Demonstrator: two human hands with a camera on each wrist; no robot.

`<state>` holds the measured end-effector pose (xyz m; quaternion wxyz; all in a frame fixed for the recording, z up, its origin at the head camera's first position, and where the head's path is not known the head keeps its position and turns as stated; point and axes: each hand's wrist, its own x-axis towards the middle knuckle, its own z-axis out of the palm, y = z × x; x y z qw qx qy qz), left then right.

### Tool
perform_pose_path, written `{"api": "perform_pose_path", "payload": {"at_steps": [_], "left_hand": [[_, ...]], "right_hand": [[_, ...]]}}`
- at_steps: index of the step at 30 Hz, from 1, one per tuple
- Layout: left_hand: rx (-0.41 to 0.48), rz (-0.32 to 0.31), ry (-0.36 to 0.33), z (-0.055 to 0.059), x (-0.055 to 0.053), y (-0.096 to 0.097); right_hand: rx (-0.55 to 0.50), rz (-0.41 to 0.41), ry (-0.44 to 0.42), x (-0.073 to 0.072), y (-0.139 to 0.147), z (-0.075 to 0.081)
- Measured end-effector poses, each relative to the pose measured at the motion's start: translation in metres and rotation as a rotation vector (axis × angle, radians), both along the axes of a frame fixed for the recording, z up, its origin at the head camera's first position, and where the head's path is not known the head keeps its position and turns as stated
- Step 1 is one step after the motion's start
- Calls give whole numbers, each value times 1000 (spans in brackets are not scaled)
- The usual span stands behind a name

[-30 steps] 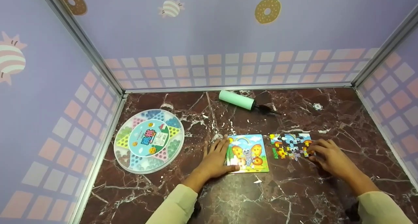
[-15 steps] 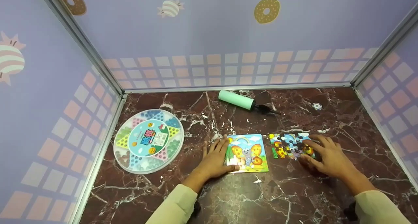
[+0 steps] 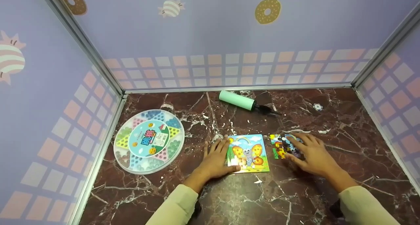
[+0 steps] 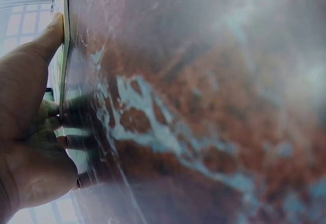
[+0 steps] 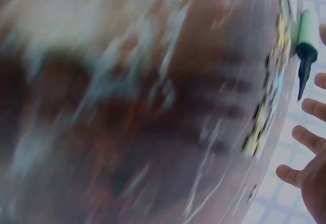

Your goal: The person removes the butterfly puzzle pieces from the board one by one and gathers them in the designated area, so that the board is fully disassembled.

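A square picture board (image 3: 248,154) with a cartoon butterfly lies flat on the dark marbled table. My left hand (image 3: 214,161) rests at its left edge, the thumb over the near left corner and the other fingers stretched along the side. To the right of the board is a group of jigsaw pieces (image 3: 279,150) with the same kind of picture, fitted roughly together with dark gaps. Above these pieces my right hand (image 3: 313,156) hovers with fingers spread, hiding their right part. The right wrist view shows the fingers (image 5: 308,137) apart, raised off the jigsaw pieces (image 5: 269,91).
A round Chinese checkers set (image 3: 149,142) in a clear case sits at the left. Behind the board lies a mint green hand pump (image 3: 237,100) with a black nozzle. A small round chip (image 3: 317,107) is at the back right. Patterned walls (image 3: 213,31) enclose the table.
My right hand has moved left from the right edge of the jigsaw pieces to over them, its fingers opening out. My left hand and the board have stayed put.
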<state>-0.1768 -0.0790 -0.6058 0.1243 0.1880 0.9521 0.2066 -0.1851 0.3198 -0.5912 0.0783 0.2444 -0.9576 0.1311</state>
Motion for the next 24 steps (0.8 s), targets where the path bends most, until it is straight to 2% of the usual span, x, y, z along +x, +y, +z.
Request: {"api": "perform_pose_path", "payload": {"at_steps": [10,19,24], "left_hand": [[4,2,-4,5,2,0],[-7,0,-11,6,2,0],[-22,-6,-10,6,2,0]], "right_hand": [[6,78,17,-7,-57,1],[39,189,-87,-7,-101,0],[59,263,-108,-7,-123,-1]]}}
